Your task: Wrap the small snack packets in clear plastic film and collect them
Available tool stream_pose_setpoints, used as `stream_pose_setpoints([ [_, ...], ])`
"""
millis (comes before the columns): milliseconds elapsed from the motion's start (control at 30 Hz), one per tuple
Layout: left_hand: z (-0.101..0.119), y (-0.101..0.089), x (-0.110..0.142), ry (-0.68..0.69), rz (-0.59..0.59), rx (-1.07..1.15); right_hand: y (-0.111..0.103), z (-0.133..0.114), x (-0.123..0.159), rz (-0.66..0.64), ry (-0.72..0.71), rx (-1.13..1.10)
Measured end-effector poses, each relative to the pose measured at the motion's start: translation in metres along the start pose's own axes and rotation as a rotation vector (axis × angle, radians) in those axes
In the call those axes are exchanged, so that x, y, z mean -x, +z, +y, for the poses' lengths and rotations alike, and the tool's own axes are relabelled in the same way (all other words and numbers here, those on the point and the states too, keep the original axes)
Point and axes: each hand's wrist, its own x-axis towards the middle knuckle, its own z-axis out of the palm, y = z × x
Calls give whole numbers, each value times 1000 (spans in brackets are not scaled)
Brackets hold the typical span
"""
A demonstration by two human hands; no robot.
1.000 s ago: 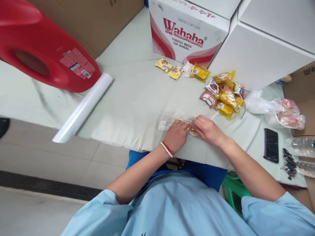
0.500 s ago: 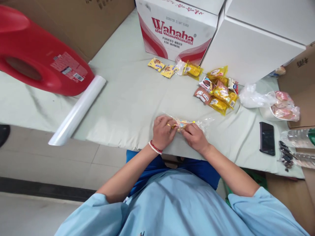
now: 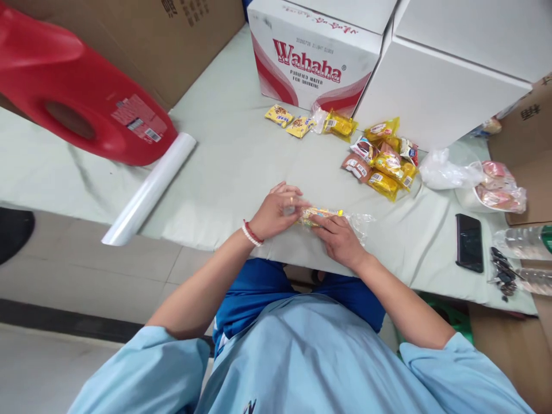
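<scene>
A colourful yellow snack packet [image 3: 321, 216] lies near the table's front edge, with clear plastic wrap [image 3: 364, 223] sticking out at its right end. My right hand [image 3: 340, 240] grips the packet from the near side, fingers bent over its top. At the packet's left end is my left hand [image 3: 276, 213], fingers stretched out and apart; whether its fingertips touch the packet I cannot tell. Farther back sits a pile of wrapped snacks [image 3: 386, 164], mostly yellow. Two small yellow sachets [image 3: 280, 115] lie before the water carton.
On the left, a roll of clear film [image 3: 150, 187] lies beside a red jug [image 3: 99, 98]. Behind stand a Wahaha carton [image 3: 314, 63] and white boxes [image 3: 440, 86]. Rightward are a white bowl [image 3: 468, 199] of packets, a phone [image 3: 469, 242] and plastic bottles [image 3: 521, 241].
My left hand has let go of the packet's left part, moved left and spread its fingers. The right hand stays on the packet. The view has shifted slightly.
</scene>
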Motion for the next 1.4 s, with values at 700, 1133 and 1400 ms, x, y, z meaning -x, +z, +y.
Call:
stream_pose_setpoints([
  [700,-5,5,20,-326,9,-151,6,-36,-7,-21,244,124],
  [1133,56,82,29,-131,163,-409,24,-37,8,139,235,94],
  [1400,37,102,51,61,206,-694,6,-39,38,174,145,-117],
])
